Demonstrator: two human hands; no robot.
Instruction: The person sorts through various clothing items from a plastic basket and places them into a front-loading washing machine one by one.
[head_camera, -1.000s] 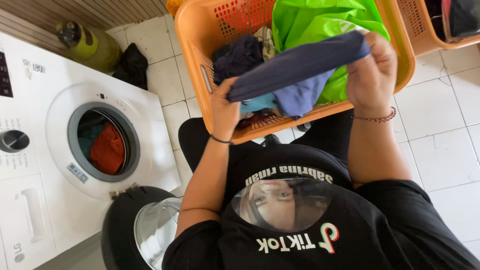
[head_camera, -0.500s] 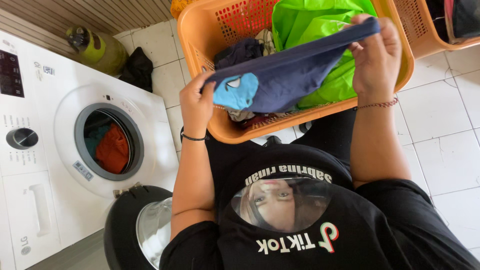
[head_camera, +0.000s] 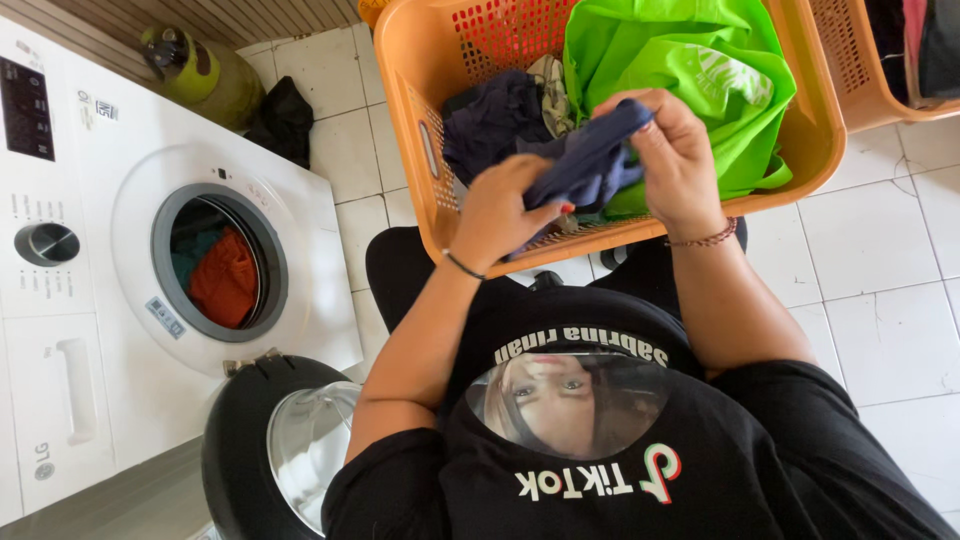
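- Since the earlier frames, the dark navy cloth garment (head_camera: 585, 165) is no longer stretched wide between the hands; it is now gathered into a bunch, and the two hands are drawn close together over the orange plastic laundry basket (head_camera: 815, 150).
- Head view: the left hand (head_camera: 500, 212) is closed on the lower end of the garment, and the right hand (head_camera: 672, 160) is clamped on its upper fold, so the cloth is held above the near rim of the basket.
- Head view: a bright green fabric bag (head_camera: 690, 70) and other dark clothes (head_camera: 490, 120) are seen lying in the basket just behind the bundle.
- Head view: the white front-loading washing machine (head_camera: 100, 250) is seen at the left with its round black-rimmed door (head_camera: 275, 450) swung open and an orange-red cloth (head_camera: 225, 280) inside the drum.
- Risk, as judged: a loose tail could be dropped onto the white tiled floor (head_camera: 880, 280) if only part of the bunch is gripped.
- Risk, as judged: the cloth could be snagged on the basket's perforated wall, because it is held so close to the rim.
- Risk, as judged: the open door could be knocked, since it is standing beside the left elbow.
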